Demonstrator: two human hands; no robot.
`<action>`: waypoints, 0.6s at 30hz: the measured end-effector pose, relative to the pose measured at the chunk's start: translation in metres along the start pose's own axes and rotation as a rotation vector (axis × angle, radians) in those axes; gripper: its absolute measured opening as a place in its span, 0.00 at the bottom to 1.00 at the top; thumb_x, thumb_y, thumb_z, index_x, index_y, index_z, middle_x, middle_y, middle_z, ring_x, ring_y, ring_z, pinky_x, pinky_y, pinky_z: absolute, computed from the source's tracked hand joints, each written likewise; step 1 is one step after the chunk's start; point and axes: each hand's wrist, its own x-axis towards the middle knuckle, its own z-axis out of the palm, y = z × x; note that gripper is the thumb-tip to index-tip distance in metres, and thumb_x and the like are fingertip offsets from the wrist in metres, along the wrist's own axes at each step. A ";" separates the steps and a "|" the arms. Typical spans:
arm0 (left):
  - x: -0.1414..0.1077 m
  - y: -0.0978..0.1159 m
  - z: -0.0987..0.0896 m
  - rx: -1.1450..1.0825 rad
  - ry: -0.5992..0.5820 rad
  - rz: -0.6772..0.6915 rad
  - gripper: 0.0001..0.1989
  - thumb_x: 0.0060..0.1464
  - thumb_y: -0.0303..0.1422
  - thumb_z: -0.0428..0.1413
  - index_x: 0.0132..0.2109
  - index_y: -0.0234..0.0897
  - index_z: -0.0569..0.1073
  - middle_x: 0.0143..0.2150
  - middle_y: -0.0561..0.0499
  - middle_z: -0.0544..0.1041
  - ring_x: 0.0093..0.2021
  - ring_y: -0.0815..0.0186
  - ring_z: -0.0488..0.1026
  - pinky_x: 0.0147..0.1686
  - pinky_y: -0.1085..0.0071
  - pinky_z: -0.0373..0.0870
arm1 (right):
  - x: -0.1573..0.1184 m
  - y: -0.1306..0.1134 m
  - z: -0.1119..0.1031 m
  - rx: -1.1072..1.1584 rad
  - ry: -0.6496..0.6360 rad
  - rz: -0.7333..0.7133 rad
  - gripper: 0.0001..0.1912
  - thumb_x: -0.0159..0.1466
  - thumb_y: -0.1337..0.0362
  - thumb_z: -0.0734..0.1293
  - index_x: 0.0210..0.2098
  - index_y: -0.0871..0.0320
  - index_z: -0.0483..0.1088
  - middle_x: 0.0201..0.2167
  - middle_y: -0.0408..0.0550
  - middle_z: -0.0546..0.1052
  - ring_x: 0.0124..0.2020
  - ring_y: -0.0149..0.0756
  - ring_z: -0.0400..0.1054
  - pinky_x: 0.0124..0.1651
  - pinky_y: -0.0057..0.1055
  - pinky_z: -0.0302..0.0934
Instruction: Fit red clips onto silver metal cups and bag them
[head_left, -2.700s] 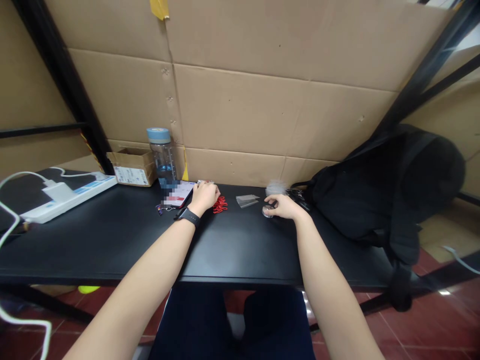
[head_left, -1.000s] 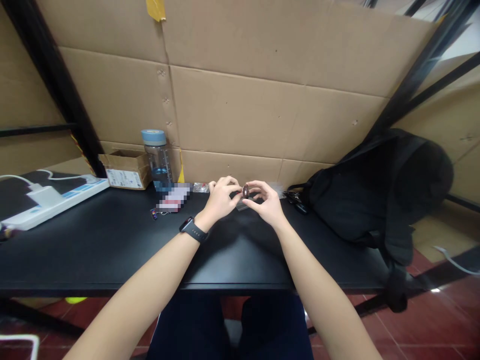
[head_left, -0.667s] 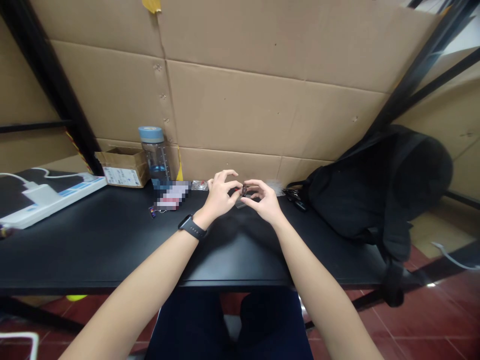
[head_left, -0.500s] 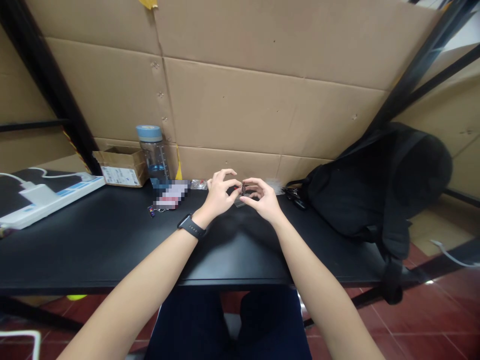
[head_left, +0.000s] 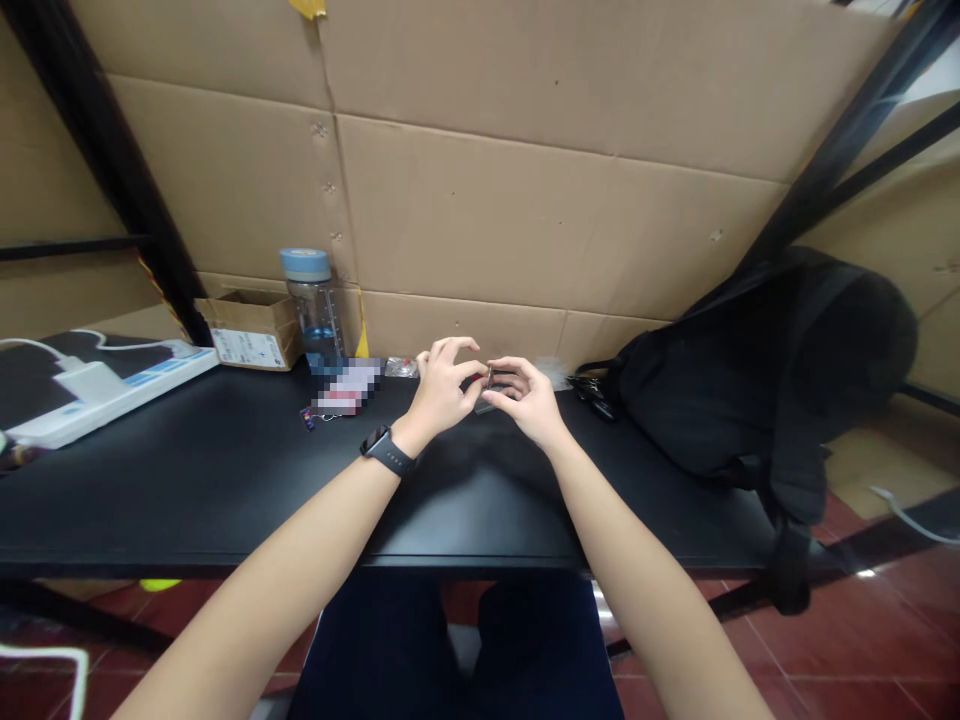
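Note:
Over the back half of the black table [head_left: 247,500], my two hands come together. Between thumb and fingers, my right hand [head_left: 531,398] grips a small thin dark piece [head_left: 490,377] by its edges. My left hand [head_left: 444,388], with a black watch at the wrist, has thumb and index fingertip pinched against the same spot, its other fingers raised. A speck of red shows at the left fingertips, too small to name. Below the fingers lies a clear flat item [head_left: 491,405], partly hidden by the right hand.
On the left stand a power strip [head_left: 142,385] with a white plug, an open carton [head_left: 251,335] and a water bottle [head_left: 315,310]. A blurred card [head_left: 349,388] and small plastic bags [head_left: 401,368] lie nearby. Keys [head_left: 600,405] and a black backpack [head_left: 720,380] are on the right.
The small dark piece has turned and now shows more edge-on between the fingertips. Both hands keep nearly the same place; the whole view has shifted slightly.

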 end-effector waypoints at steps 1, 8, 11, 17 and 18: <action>0.000 0.000 0.000 0.004 -0.003 -0.004 0.06 0.61 0.33 0.58 0.40 0.46 0.81 0.61 0.49 0.71 0.63 0.51 0.62 0.57 0.53 0.57 | 0.000 0.001 0.000 0.016 0.003 0.012 0.28 0.54 0.54 0.78 0.50 0.51 0.69 0.55 0.51 0.75 0.50 0.43 0.75 0.46 0.37 0.75; 0.002 -0.005 0.000 0.030 0.008 0.009 0.05 0.60 0.34 0.59 0.38 0.45 0.81 0.59 0.47 0.73 0.63 0.50 0.63 0.56 0.52 0.57 | 0.002 0.009 0.001 0.006 -0.003 0.045 0.25 0.54 0.51 0.79 0.45 0.52 0.69 0.54 0.51 0.78 0.56 0.44 0.73 0.53 0.39 0.72; 0.003 -0.006 0.000 0.022 0.024 -0.013 0.05 0.60 0.35 0.60 0.37 0.44 0.81 0.58 0.46 0.73 0.62 0.50 0.64 0.56 0.51 0.57 | 0.004 0.012 0.000 -0.036 0.002 0.057 0.18 0.61 0.48 0.73 0.41 0.54 0.72 0.50 0.50 0.80 0.55 0.42 0.73 0.57 0.40 0.69; 0.002 -0.004 0.003 -0.003 0.018 -0.029 0.04 0.60 0.37 0.62 0.38 0.46 0.82 0.56 0.47 0.73 0.60 0.51 0.65 0.57 0.53 0.58 | 0.006 0.019 -0.006 -0.173 0.005 0.037 0.20 0.67 0.44 0.66 0.41 0.55 0.75 0.48 0.50 0.79 0.50 0.41 0.73 0.56 0.38 0.67; 0.002 -0.003 0.004 -0.007 0.015 -0.025 0.04 0.60 0.37 0.61 0.38 0.46 0.82 0.56 0.47 0.73 0.60 0.51 0.65 0.57 0.54 0.58 | 0.006 0.019 -0.006 -0.197 0.004 0.014 0.20 0.67 0.45 0.66 0.40 0.55 0.75 0.48 0.50 0.78 0.49 0.41 0.73 0.55 0.37 0.68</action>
